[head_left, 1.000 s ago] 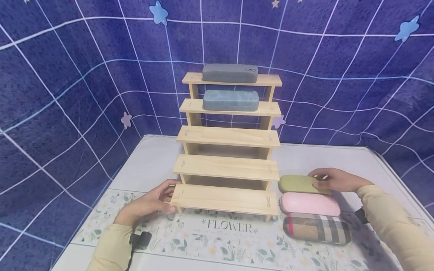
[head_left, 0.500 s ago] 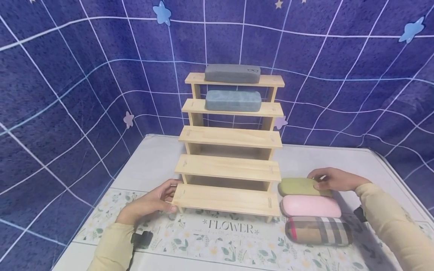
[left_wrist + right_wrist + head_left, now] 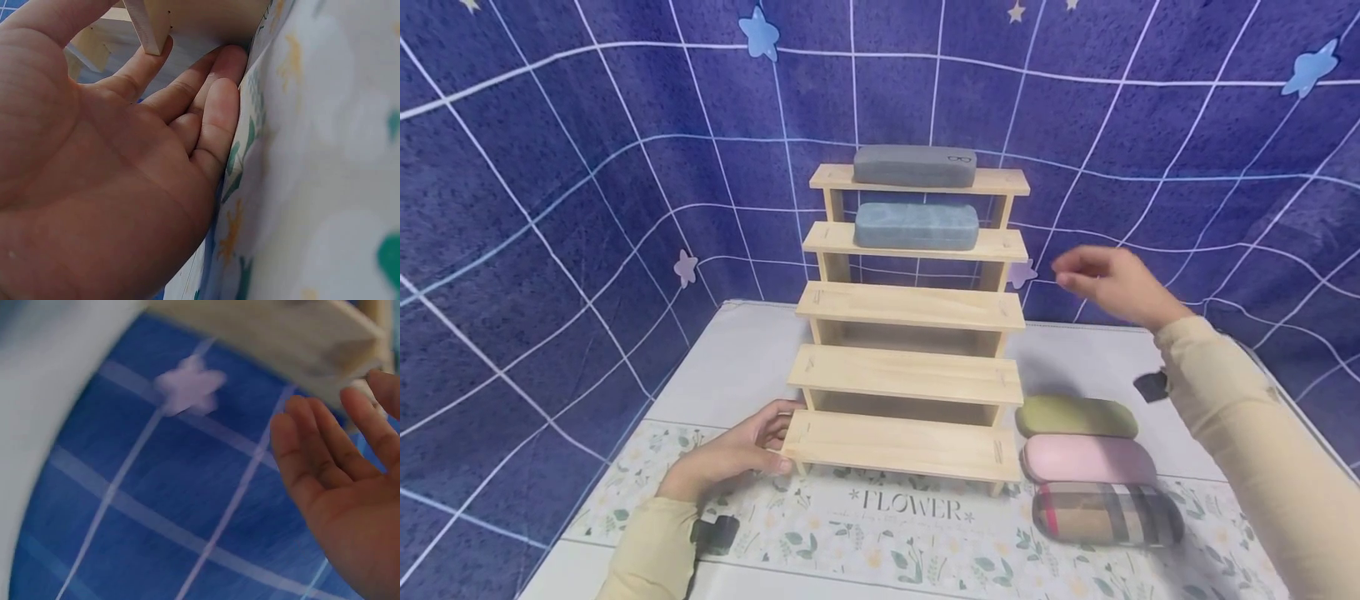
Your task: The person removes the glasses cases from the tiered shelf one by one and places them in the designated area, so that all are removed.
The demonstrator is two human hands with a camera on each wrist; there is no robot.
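Observation:
A five-step wooden display stand [image 3: 908, 371] stands on the table. At the left end of its lowest step my left hand [image 3: 737, 446] grips it, thumb at the front and fingers reaching behind; in the left wrist view the index finger touches the stand's side panel [image 3: 149, 28]. My right hand [image 3: 1112, 279] is raised right of the stand, fingers loosely bent, holding nothing. Below it lie a green glasses case [image 3: 1075, 417], a pink glasses case [image 3: 1088, 459] and a plaid glasses case [image 3: 1105, 514]. A grey glasses case [image 3: 914, 167] sits on the top step, a blue glasses case [image 3: 916, 227] one step lower.
A floral mat [image 3: 842, 550] with the word FLOWER covers the front of the white table [image 3: 741, 342]. A blue gridded curtain [image 3: 587, 208] with stars hangs behind and along the left side.
My right hand has let go of the green glasses case and risen up and left, without it. The left hand stays at the stand's lowest step.

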